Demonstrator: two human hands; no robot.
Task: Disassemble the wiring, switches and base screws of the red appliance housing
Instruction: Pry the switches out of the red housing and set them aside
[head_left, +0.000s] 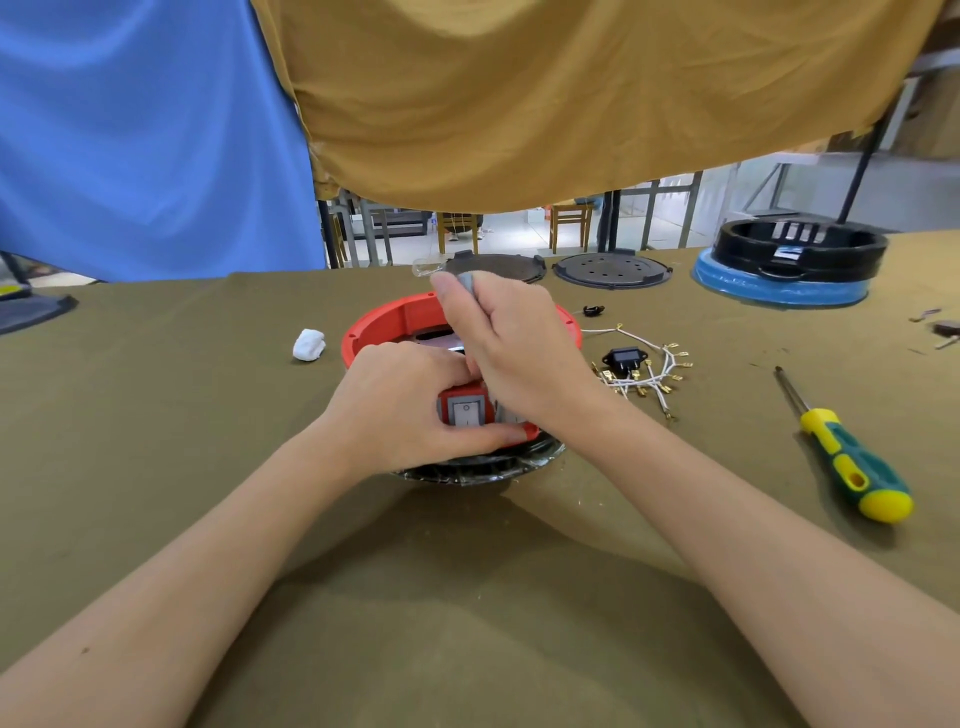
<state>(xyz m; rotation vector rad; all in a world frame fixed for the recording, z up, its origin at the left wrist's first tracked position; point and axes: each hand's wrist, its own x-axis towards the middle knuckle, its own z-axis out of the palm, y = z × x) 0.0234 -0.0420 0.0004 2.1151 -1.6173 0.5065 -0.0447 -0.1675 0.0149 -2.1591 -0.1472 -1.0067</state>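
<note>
The red appliance housing (395, 317) is a round shell lying open side up near the middle of the table, its red rim curving from nine o'clock round to two o'clock behind the hands, with a dark ring (483, 470) showing under its near edge. On its near wall sits a rocker switch (464, 413), pale grey in a red frame. At three o'clock from the housing lies the removed wiring (655, 376), white leads with brass terminals, heaped around a black socket (626, 359).

The table is covered by an olive-brown cloth (467, 623). A white wad (309, 344) lies at nine o'clock from the housing, and a screwdriver (844, 454) with a green and yellow handle lies well apart at four o'clock. Along the far edge, from twelve to two o'clock, sit two dark round plates (610, 268) and a black ring on a blue disc (789, 262). Blue (145, 140) and mustard (571, 98) cloths hang behind; chairs show beneath them.

The left hand (410, 405) reaches in from seven o'clock and grips the housing's near wall, thumb curled beneath the switch. The right hand (511, 348) comes from five o'clock, fingers closed around a grey-handled tool (465, 283) held upright over the housing; its tip is hidden.
</note>
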